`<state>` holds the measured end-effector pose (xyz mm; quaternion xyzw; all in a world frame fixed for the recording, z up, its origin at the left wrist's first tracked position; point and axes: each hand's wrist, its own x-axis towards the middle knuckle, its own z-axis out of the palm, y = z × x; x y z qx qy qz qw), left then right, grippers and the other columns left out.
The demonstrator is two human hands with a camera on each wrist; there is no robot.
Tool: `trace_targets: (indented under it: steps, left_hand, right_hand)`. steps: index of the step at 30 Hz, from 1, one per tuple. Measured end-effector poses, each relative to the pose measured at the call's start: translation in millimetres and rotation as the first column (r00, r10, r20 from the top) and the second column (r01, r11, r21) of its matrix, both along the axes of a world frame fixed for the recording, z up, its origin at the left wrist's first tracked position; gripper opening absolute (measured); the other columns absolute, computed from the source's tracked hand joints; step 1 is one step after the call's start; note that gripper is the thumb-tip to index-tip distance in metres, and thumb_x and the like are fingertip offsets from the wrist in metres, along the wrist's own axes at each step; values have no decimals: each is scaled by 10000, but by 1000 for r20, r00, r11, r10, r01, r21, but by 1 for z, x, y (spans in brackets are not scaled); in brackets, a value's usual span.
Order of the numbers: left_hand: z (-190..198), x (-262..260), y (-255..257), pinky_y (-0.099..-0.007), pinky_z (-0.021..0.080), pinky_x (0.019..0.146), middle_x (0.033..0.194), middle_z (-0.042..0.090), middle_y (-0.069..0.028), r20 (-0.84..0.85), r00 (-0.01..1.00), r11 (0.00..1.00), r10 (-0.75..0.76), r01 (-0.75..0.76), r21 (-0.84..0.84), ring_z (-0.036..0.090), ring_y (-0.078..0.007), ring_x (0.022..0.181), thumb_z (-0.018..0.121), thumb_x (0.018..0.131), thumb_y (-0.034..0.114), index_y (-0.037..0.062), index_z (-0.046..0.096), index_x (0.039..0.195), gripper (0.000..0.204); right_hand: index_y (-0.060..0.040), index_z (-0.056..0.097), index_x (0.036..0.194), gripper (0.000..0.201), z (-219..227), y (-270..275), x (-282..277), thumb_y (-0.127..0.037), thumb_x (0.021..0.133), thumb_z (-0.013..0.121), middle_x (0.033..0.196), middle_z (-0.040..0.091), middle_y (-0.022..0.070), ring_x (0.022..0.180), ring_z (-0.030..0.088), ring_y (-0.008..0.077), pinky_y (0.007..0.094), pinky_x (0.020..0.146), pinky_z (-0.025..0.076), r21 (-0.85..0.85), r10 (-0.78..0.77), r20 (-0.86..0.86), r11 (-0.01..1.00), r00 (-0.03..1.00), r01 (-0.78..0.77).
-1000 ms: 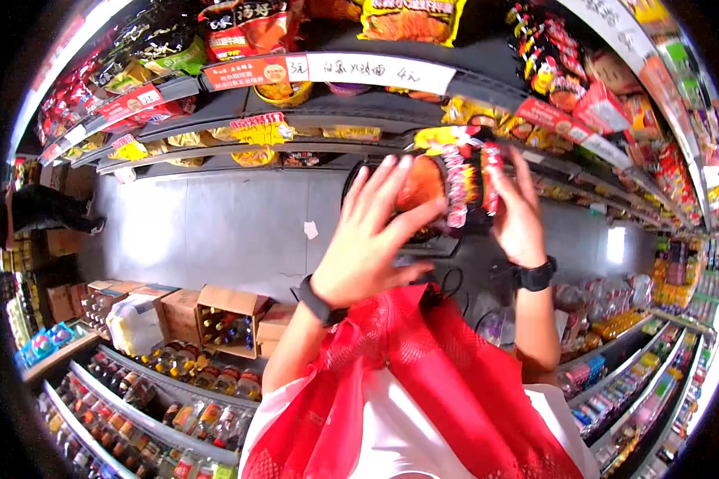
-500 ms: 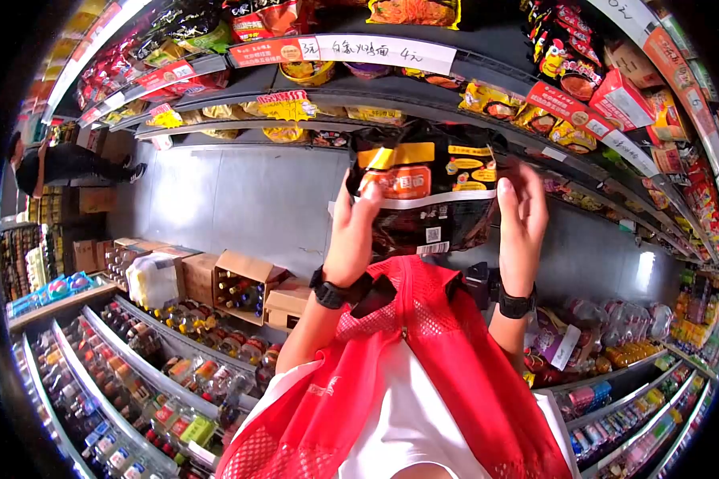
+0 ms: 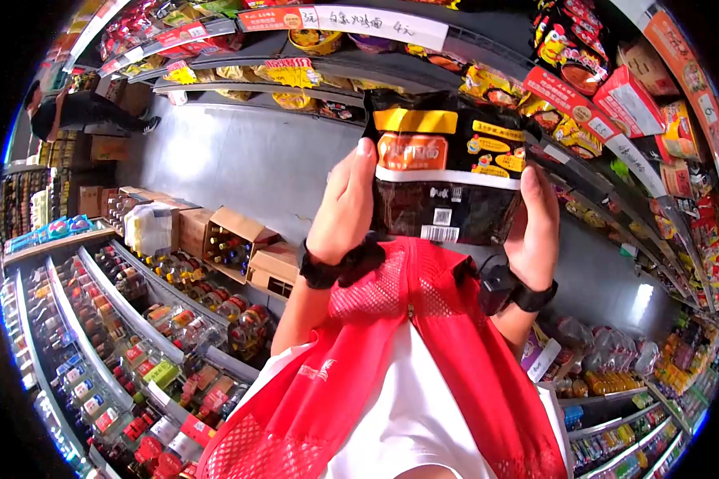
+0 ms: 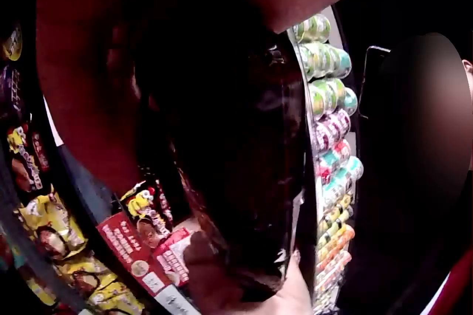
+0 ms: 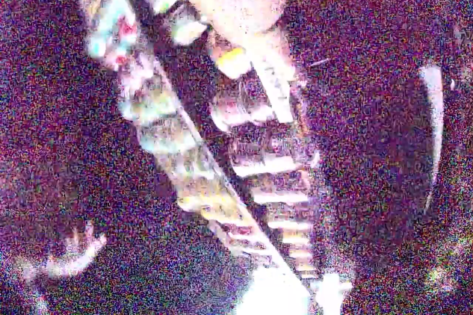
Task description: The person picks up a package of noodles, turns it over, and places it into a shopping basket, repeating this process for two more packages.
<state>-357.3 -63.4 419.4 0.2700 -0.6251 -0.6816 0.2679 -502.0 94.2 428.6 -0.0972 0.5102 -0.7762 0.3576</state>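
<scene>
Both hands hold a black plastic multipack of instant noodles [image 3: 423,203] by its two sides, in front of the chest. Its printed back, with an orange label, a yellow strip and a barcode, faces the head camera. The left hand [image 3: 345,203] grips the left edge, thumb along the near face. On the opposite edge is the right hand [image 3: 535,227], its fingers mostly hidden behind the pack. In the left wrist view the pack [image 4: 244,138] is a dark mass between the hands. Heavy noise blurs the right wrist view.
A shelf with price strips [image 3: 383,24] and noodle packs [image 3: 571,48] runs ahead and to the right. Open cartons of bottles [image 3: 236,239] stand on the floor at left, beside racks of bottled drinks [image 3: 160,371]. Another person [image 3: 80,112] is at far left.
The pack has been turned from its colourful front to its printed back. The left hand, spread across the pack a second ago, has moved to its left edge. The head view has shifted slightly.
</scene>
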Motion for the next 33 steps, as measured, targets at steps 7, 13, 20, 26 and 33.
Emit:
trace_targets:
  steps: [7,13,20,26,33]
  left_hand:
    - [11,-21,28,-208,343,629,758,464,26,-17,989,988,149,-150,-34,370,-50,706,377,959,241,-18,486,852,300]
    - [6,-34,43,-199,246,528,697,344,50,-105,959,964,263,-266,-22,274,-36,640,445,933,140,43,373,771,202]
    - [-8,-33,57,-280,286,497,610,262,-73,114,951,854,288,-201,-481,232,-134,596,425,935,127,11,323,745,245]
    - [3,-33,68,-249,278,497,615,283,-23,105,957,907,269,-216,-362,256,-84,598,423,943,147,27,322,742,254]
    - [13,-29,73,-186,210,488,627,305,68,-38,980,975,193,-196,-103,234,-11,579,443,940,161,77,349,723,251]
  right_hand:
    - [-50,561,966,204,4,10,-2,-235,911,496,858,563,-18,740,493,48,204,630,387,-24,-62,85,998,994,64]
    - [-51,498,844,178,-3,29,-19,-208,925,472,742,435,-35,674,364,52,198,608,320,95,-279,-411,934,868,345]
    - [-58,462,806,189,-5,50,-33,-205,924,469,732,383,-51,686,327,46,197,618,303,109,-264,-453,931,851,347]
    - [-38,474,819,180,-11,58,-43,-186,921,480,721,404,-41,671,344,44,197,608,319,106,-216,-609,931,763,348]
    - [-28,511,836,198,-17,61,-52,-209,914,500,770,467,-29,715,401,57,200,663,355,188,-170,-490,937,855,294]
